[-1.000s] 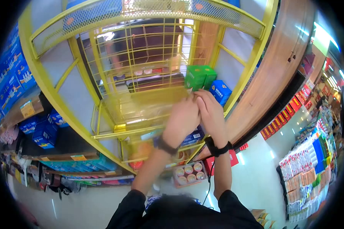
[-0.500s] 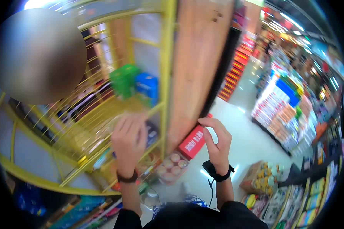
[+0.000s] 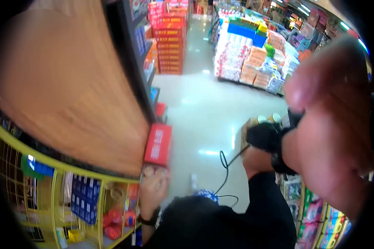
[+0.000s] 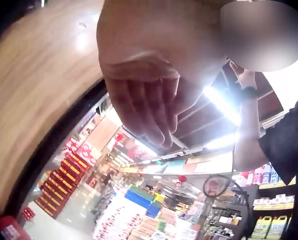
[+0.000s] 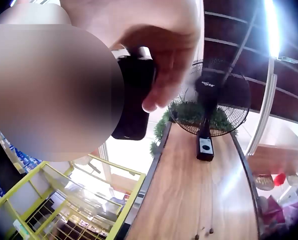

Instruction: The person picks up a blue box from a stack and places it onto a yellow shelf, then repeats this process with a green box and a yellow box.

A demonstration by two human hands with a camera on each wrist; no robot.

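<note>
My right hand [image 3: 332,112] is raised close to the head camera and fills the right side of the head view. In the right wrist view, its bent fingers [image 5: 166,80] lie right beside a black flat-sided device [image 5: 134,100]; I cannot tell whether they grip it. Low at my left side, my left hand [image 3: 153,189] hangs with loosely bent fingers and holds nothing. In the head view it overlaps a pack of round cups [image 3: 148,171] next to a red box [image 3: 158,143]. Both wrists wear black bands.
A wooden panel [image 3: 79,103] stands at left, above a yellow wire rack [image 3: 50,199] with boxed goods. Ahead, tiled floor [image 3: 191,108] runs between stacked red cartons [image 3: 170,50] and a pallet of packaged goods [image 3: 249,58]. A black cable [image 3: 224,178] dangles from the right wrist.
The view has swung right, from the yellow rack to the aisle. My hands, together at the rack one second ago, have parted: the right has risen to the head, the left has dropped.
</note>
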